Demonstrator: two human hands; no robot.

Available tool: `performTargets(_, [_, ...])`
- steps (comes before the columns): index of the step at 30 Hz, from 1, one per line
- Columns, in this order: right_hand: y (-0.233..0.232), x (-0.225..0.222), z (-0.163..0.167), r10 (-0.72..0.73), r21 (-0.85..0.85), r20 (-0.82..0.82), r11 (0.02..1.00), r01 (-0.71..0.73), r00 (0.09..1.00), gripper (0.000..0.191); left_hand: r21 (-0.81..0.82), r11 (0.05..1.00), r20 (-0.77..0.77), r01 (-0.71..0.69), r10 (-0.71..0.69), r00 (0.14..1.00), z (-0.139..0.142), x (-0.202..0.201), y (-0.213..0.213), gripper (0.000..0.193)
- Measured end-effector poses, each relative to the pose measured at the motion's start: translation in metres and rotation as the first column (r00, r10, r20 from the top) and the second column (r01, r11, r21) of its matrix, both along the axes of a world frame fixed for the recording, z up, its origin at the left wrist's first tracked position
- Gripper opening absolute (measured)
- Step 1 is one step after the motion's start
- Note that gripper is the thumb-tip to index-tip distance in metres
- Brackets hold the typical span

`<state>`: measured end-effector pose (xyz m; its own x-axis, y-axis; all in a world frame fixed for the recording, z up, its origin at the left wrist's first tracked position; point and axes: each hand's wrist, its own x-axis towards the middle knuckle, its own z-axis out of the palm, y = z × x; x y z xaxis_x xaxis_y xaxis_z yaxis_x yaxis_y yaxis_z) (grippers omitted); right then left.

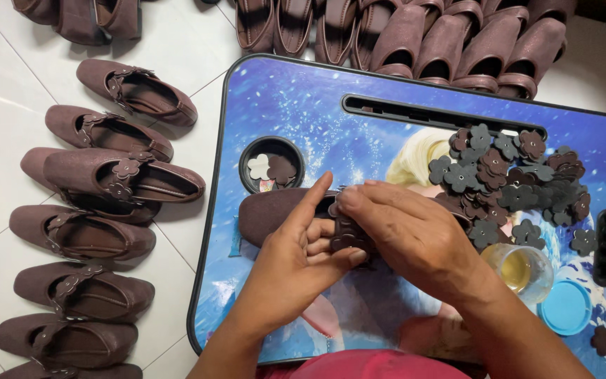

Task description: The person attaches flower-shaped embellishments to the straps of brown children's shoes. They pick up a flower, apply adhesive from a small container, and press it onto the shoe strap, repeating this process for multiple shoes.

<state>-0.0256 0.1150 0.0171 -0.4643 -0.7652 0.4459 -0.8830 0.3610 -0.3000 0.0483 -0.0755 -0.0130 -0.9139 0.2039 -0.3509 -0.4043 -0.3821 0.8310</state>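
Note:
A brown shoe lies on its side on a blue picture-printed lap tray. My left hand grips the shoe from below, thumb stretched along its upper. My right hand presses down on a dark flower-shaped piece at the shoe's strap, fingertips meeting the left hand's fingers. Most of the shoe's middle is hidden under both hands.
A heap of dark flower pieces covers the tray's right side. A small jar of yellowish liquid and its blue lid stand at lower right. A round cup recess holds two flowers. Brown shoes line the white floor left and behind.

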Motion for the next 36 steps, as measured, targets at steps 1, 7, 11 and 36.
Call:
performTargets(1, [-0.002, -0.002, -0.001, 0.005, -0.012, 0.021, 1.0, -0.005, 1.0, 0.051, 0.016, 1.0, -0.003, -0.013, 0.013, 1.0, -0.001, 0.0, 0.0, 0.098])
performTargets(7, [-0.009, 0.002, -0.001, -0.045, -0.031, 0.053, 0.998, 0.047, 0.998, 0.071, 0.046, 0.999, -0.023, -0.027, 0.028, 0.999, -0.009, -0.004, -0.002, 0.094])
performTargets(11, [0.004, 0.03, 0.006, -0.208, -0.049, 0.051, 0.976, 0.211, 0.977, 0.101, 0.067, 0.997, -0.043, -0.025, 0.028, 0.999, -0.011, -0.003, -0.003, 0.091])
performTargets(36, [0.011, 0.056, -0.006, -0.289, 0.036, 0.344, 0.955, 0.295, 0.893, 0.117, 0.1, 0.994, -0.072, -0.046, 0.053, 0.996, -0.018, 0.007, 0.004, 0.098])
